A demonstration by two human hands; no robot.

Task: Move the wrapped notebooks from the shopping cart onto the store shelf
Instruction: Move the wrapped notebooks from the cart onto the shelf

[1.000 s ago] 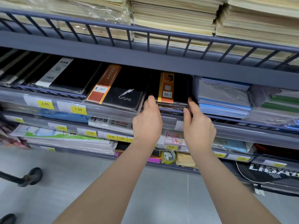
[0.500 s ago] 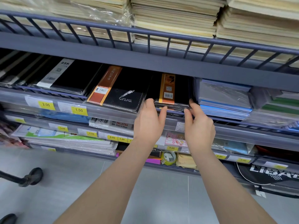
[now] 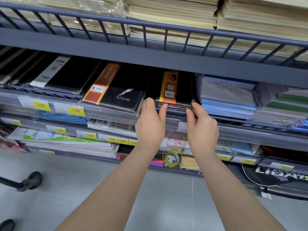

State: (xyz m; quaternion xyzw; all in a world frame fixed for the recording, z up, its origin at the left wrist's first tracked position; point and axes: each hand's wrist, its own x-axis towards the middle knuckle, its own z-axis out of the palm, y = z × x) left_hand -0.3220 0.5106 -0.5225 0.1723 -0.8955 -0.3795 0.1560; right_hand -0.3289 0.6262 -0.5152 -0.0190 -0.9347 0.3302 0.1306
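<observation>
A stack of wrapped black notebooks (image 3: pixel 181 90) with an orange band lies on the middle store shelf (image 3: pixel 250 130), its front edge at the rail. My left hand (image 3: pixel 150 125) holds the stack's front left corner, fingers along the side and thumb on the front edge. At the front right corner, my right hand (image 3: pixel 202 129) grips in the same way. The shopping cart's basket is out of view; only a black caster wheel (image 3: pixel 30 180) on a dark bar shows at lower left.
A black feather-logo notebook (image 3: pixel 120 95) lies just left of the stack, and blue and grey folders (image 3: pixel 228 99) just right. Cream paper stacks (image 3: pixel 171 19) fill the railed shelf above. Lower shelves hold stationery and yellow price tags. Grey floor lies below.
Both hands have drawn slightly back and down from the stack's front. Their thumbs have spread apart along its front edge. The stack itself stays in place.
</observation>
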